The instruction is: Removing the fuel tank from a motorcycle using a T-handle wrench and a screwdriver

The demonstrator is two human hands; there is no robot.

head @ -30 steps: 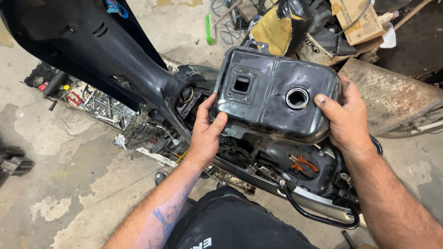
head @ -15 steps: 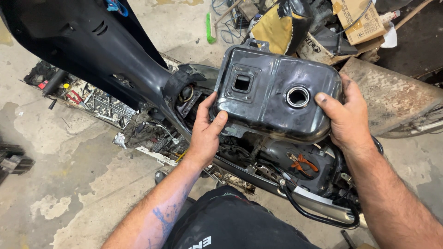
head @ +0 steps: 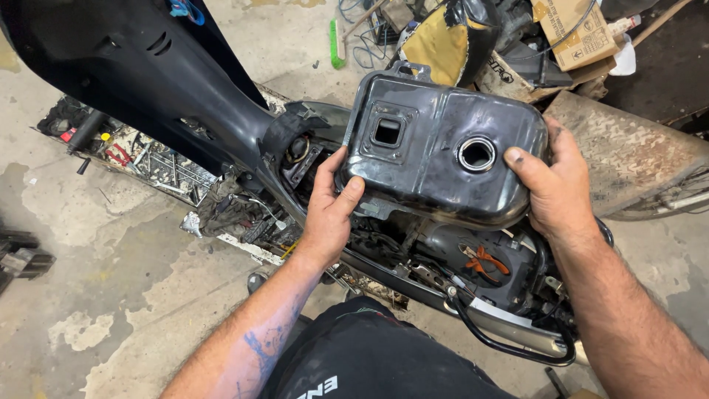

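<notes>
Item: black metal fuel tank (head: 436,159), rounded rectangular shell, glossy with dust and scuffs. Round filler opening (head: 476,154) on its top toward the right; square recessed opening (head: 387,131) toward the left; a small bracket tab (head: 413,70) at the far edge. Position: held above the open frame of a stripped scooter (head: 443,273), top face tilted toward the camera; whether its lower edge touches the frame cannot be told.

Left hand (head: 329,210): grip clamped on the tank's near-left corner, thumb on the lower rim, fingers curled under and out of sight. Forearm bears a blue mark.

Right hand (head: 557,188): grip clamped on the tank's right end, thumb pressed flat on the top face just beside the filler opening, fingers wrapped around the far side.

Beneath the tank: exposed wiring and hoses, orange-handled pliers (head: 484,262) lying in the frame cavity, and a black tubular rail (head: 509,343) along the near side.

Left of the tank: large black body panel (head: 148,74), raised and leaning over the concrete floor (head: 111,295). Small tools (head: 133,155) lie strewn under it.

Background: cardboard box (head: 572,29), green brush (head: 336,41), yellow-and-black seat part (head: 450,41), ribbed metal ramp (head: 628,148).

Foreground: the person's dark trousers (head: 369,355).
</notes>
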